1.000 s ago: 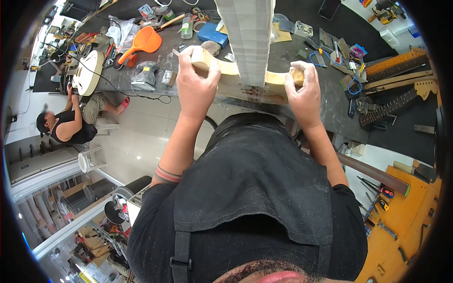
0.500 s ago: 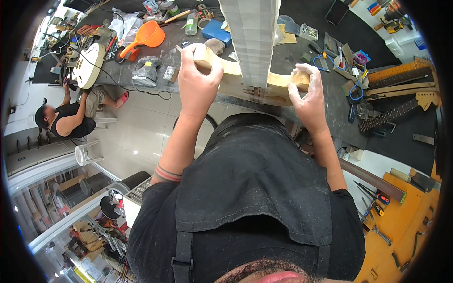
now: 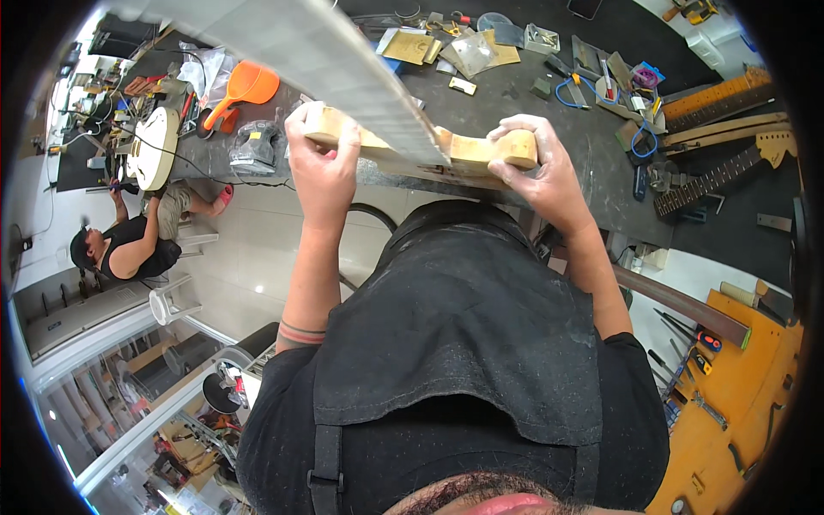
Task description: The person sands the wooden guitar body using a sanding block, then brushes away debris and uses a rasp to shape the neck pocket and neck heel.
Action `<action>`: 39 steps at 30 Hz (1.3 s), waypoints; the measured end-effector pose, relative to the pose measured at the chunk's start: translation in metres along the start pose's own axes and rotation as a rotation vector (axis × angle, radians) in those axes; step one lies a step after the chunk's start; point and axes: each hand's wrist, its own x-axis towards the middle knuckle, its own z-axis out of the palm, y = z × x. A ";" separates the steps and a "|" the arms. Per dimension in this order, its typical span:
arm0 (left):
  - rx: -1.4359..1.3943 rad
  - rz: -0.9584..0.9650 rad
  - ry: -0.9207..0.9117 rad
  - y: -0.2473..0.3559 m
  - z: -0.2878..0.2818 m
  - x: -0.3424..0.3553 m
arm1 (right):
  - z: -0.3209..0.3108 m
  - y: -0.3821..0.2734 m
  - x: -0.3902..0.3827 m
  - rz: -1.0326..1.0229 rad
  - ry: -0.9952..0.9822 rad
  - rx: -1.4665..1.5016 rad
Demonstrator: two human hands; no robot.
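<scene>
A bare wooden guitar body (image 3: 470,149) is held up at the bench's near edge, its two rounded horns toward me. A long, pale grey-white neck (image 3: 343,81), apparently covered over, rises from between the horns and slants to the upper left, widening as it comes closer. My left hand (image 3: 324,172) is closed round the left horn, thumb and fingers on either side. The right horn sits in the closed fingers of my right hand (image 3: 545,172), which is dusted white. Most of the body below the horns is hidden from above.
On the dark workbench (image 3: 412,196) lie an orange dipper (image 3: 253,83), sandpaper sheets (image 3: 408,45) and small tools. Guitar necks (image 3: 708,184) rest at the right. Far left, another person (image 3: 142,236) sits by a cream guitar body (image 3: 158,148). An orange board (image 3: 730,403) holds hand tools.
The neck's upper end has swung to the left, so it now slants instead of standing upright in view. Both hands keep their grip on the horns and have shifted slightly left.
</scene>
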 end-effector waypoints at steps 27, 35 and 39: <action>-0.010 0.218 0.341 0.019 -0.015 0.003 | 0.060 0.006 0.050 -0.156 -0.243 0.167; 0.112 0.165 0.245 0.016 0.028 -0.009 | 0.081 -0.001 0.067 -0.189 -0.236 0.122; 0.194 0.153 0.204 0.004 0.036 -0.021 | 0.083 0.003 0.069 -0.253 -0.219 0.097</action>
